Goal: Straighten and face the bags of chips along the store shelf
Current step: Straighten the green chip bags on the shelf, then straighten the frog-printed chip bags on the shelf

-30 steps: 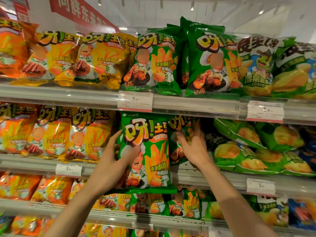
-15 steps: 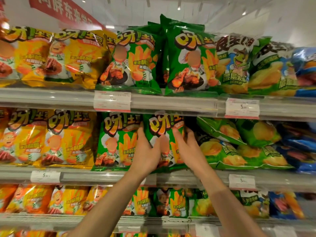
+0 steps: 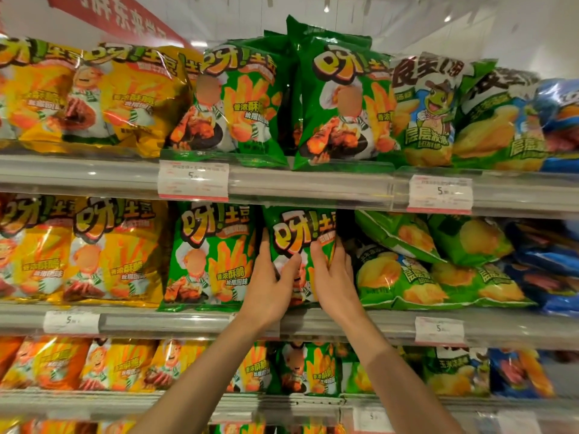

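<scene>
Head view — left hand (image 3: 268,285) and right hand (image 3: 336,281) clasping the green chip bag (image 3: 297,233) by its two sides, middle shelf (image 3: 194,321), just right of its upright twin (image 3: 210,255). Squeezing too hard risks crushed chips — or nudging the slumped bags (image 3: 407,261) on the right.

My left hand (image 3: 266,286) and right hand (image 3: 335,283) flank the fries bag (image 3: 297,233) standing on the middle shelf (image 3: 188,321), another fries bag (image 3: 210,255) just left of my fingers.
</scene>
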`<action>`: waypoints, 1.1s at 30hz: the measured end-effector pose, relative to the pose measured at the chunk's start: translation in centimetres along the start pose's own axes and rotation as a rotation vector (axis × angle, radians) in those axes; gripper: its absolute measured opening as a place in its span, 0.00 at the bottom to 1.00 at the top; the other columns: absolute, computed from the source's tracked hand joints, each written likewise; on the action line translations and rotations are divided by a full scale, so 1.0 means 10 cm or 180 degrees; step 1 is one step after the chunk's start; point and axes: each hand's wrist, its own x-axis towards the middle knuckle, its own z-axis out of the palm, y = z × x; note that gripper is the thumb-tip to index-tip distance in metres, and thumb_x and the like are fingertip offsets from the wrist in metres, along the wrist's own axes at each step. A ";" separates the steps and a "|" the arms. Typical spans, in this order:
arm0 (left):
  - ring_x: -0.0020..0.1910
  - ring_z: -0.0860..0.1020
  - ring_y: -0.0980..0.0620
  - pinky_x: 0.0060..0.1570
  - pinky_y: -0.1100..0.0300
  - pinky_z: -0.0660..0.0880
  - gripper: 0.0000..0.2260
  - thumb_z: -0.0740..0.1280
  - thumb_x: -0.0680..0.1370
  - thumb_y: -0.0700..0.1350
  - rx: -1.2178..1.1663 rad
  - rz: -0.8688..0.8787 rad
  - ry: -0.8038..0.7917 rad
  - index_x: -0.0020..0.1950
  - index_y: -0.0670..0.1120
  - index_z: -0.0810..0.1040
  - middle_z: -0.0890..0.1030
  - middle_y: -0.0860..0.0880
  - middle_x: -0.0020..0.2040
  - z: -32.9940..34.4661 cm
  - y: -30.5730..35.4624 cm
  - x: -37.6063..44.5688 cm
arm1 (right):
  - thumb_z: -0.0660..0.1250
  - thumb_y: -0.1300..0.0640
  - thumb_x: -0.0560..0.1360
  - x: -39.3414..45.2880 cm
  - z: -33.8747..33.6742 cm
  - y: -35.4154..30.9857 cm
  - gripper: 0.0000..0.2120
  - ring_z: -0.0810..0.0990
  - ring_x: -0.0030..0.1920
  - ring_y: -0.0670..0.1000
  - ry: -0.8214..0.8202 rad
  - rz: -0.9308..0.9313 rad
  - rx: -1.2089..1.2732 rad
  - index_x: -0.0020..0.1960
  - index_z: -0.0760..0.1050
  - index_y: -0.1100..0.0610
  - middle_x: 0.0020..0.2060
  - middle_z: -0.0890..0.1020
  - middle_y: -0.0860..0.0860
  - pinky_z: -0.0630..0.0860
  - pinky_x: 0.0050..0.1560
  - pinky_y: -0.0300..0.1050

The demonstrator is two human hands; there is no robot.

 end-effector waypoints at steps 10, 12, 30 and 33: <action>0.72 0.68 0.61 0.71 0.58 0.68 0.30 0.68 0.79 0.53 0.0000 0.0033 -0.0151 0.79 0.58 0.60 0.66 0.62 0.74 -0.42 -0.12 -0.27 | 0.64 0.35 0.74 -0.02 -0.12 -0.06 0.34 0.75 0.66 0.48 -0.0005 -0.0267 0.0076 0.76 0.61 0.45 0.66 0.75 0.45 0.73 0.67 0.54; 0.63 0.75 0.66 0.62 0.67 0.73 0.23 0.68 0.80 0.51 0.0178 0.0137 -0.0029 0.74 0.58 0.67 0.73 0.64 0.67 -0.56 -0.16 -0.33 | 0.64 0.34 0.74 -0.11 -0.17 -0.05 0.36 0.72 0.69 0.47 -0.0014 -0.0372 -0.0193 0.77 0.58 0.44 0.70 0.71 0.45 0.70 0.70 0.55; 0.51 0.82 0.62 0.51 0.63 0.75 0.13 0.66 0.78 0.51 -0.0310 -0.0380 -0.0068 0.63 0.55 0.76 0.85 0.59 0.50 -0.46 -0.49 -0.90 | 0.65 0.51 0.79 -1.42 -0.98 0.68 0.08 0.83 0.43 0.57 0.0168 0.0414 -0.0119 0.56 0.79 0.45 0.40 0.85 0.44 0.80 0.46 0.53; 0.52 0.83 0.61 0.53 0.61 0.76 0.12 0.66 0.79 0.49 -0.0371 -0.0466 -0.0017 0.63 0.55 0.77 0.85 0.57 0.50 -0.09 -0.39 -0.98 | 0.66 0.52 0.79 -1.34 -1.34 0.95 0.08 0.85 0.46 0.50 0.0173 0.0422 -0.0006 0.57 0.79 0.46 0.43 0.86 0.44 0.82 0.51 0.56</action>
